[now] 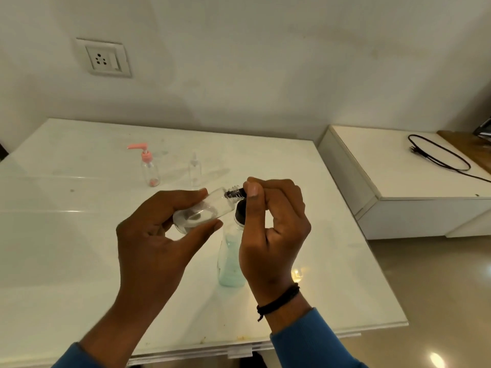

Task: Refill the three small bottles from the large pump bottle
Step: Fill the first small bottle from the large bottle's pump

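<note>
My left hand (156, 235) grips a small clear bottle (204, 212), tilted with its threaded neck pointing up and right. My right hand (271, 224) pinches a small dark piece at that neck (235, 193); what the piece is I cannot tell. Directly beneath stands the large bottle (229, 261) with pale blue-green liquid and a black collar, partly hidden by my right hand. Farther back on the white table (79, 248) stand a small clear bottle with a pink pump (150, 166) and a small clear spray bottle (195, 170).
A wall with a power socket (103, 58) rises behind the table. To the right sits a low white cabinet (398, 181) with a black cable (438, 155) on it. Tiled floor lies at the lower right.
</note>
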`<state>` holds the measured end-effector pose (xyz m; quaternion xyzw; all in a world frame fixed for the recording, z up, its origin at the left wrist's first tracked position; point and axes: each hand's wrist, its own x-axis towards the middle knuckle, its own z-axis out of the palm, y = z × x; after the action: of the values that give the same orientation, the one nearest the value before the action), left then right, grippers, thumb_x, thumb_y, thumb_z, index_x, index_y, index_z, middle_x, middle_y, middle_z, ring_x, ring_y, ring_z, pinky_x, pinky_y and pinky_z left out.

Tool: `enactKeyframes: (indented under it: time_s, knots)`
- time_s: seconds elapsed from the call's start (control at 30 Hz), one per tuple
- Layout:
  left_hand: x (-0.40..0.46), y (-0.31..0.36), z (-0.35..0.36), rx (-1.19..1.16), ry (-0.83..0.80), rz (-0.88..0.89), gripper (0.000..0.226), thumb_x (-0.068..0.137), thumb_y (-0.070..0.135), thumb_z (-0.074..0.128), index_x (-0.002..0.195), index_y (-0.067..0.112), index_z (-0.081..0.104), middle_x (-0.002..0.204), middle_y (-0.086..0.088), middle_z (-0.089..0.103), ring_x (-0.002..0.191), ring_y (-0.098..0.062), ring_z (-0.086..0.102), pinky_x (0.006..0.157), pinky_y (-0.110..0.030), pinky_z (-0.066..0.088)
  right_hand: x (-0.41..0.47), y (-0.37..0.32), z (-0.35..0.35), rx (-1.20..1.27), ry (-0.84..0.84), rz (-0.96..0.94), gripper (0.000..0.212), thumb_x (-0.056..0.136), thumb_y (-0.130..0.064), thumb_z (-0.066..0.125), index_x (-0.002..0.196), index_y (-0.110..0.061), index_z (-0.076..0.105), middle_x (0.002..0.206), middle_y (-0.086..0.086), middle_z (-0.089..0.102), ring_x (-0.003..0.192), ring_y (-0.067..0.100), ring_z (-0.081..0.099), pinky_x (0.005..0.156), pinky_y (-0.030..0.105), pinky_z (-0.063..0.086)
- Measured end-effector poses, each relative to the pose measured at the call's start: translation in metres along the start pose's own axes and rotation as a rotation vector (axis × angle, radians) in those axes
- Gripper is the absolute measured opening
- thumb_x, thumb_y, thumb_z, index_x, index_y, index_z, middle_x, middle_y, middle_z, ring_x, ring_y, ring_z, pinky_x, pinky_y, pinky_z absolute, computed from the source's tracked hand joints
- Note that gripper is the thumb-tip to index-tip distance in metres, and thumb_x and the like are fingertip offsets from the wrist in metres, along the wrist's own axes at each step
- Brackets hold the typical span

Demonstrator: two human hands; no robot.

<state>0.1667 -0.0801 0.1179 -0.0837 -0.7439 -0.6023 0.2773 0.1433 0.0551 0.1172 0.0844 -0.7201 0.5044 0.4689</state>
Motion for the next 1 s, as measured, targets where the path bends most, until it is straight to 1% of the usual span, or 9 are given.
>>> enactKeyframes:
  time_s: [0.07,0.17,0.3,0.47,0.63,0.83,1.0]
  knots:
    - [-0.0009,0.0018,-0.0004,-0.039,0.013,-0.026,0.044,0.066,0.014,0.088,0.107,0.010,0.073,0.102,0.002,0.075,0.098,-0.020,0.072,0.086,-0.022,0.057,0.0009,-0.0019,0.0009,-0.014,0.001,-0.007,0.025,0.097,-0.010,0.057,0.077,-0.005,0.070,0.078,-0.001,0.065,0.074,0.022,0.058,0.063,0.050,0.045]
    - [0.0011,0.0012,-0.0007,-0.013,0.001,-0.009,0.044,0.067,0.014,0.088,0.107,0.010,0.073,0.104,0.002,0.075,0.099,-0.022,0.072,0.088,-0.024,0.057,0.0055,-0.0021,0.0009,-0.024,0.001,-0.030,0.027,0.097,-0.010,0.057,0.073,-0.003,0.068,0.074,0.001,0.064,0.073,0.020,0.056,0.063,0.049,0.043]
    - [0.0000,0.0005,0.0002,0.001,0.003,-0.006,0.044,0.067,0.016,0.088,0.108,0.013,0.073,0.104,0.003,0.074,0.098,-0.018,0.072,0.088,-0.022,0.057,0.0008,0.0018,-0.0001,-0.003,0.007,-0.012,0.025,0.097,-0.010,0.057,0.078,-0.002,0.071,0.078,0.002,0.066,0.075,0.022,0.059,0.063,0.051,0.045]
    - [0.0003,0.0013,0.0005,-0.012,-0.001,0.004,0.044,0.068,0.015,0.088,0.109,0.009,0.073,0.104,0.001,0.074,0.099,-0.020,0.072,0.088,-0.022,0.057,0.0062,-0.0010,0.0002,-0.033,0.003,-0.039,0.026,0.096,-0.009,0.057,0.074,-0.003,0.068,0.074,0.001,0.064,0.072,0.020,0.055,0.063,0.049,0.043]
    - [-0.0003,-0.0003,-0.0002,0.016,-0.009,0.013,0.044,0.067,0.017,0.088,0.108,0.011,0.073,0.104,0.002,0.074,0.098,-0.017,0.072,0.087,-0.022,0.057,-0.0006,0.0033,-0.0006,-0.007,0.007,-0.018,0.024,0.097,-0.010,0.057,0.078,-0.002,0.071,0.078,0.002,0.066,0.075,0.023,0.059,0.063,0.052,0.045]
    - [0.0012,0.0017,-0.0002,-0.001,-0.007,0.025,0.045,0.066,0.015,0.088,0.108,0.009,0.073,0.105,0.002,0.074,0.098,-0.018,0.072,0.088,-0.021,0.056,0.0066,-0.0007,-0.0001,-0.031,0.005,-0.040,0.027,0.096,-0.010,0.057,0.073,-0.003,0.068,0.073,0.001,0.063,0.072,0.020,0.055,0.063,0.049,0.042]
    - [0.0003,0.0025,0.0002,0.012,-0.001,0.017,0.045,0.067,0.021,0.087,0.109,0.015,0.072,0.105,0.005,0.073,0.100,-0.018,0.071,0.088,-0.022,0.057,0.0019,0.0036,-0.0003,-0.009,0.008,-0.024,0.025,0.097,-0.010,0.057,0.078,-0.002,0.070,0.077,0.002,0.065,0.074,0.023,0.057,0.063,0.051,0.044]
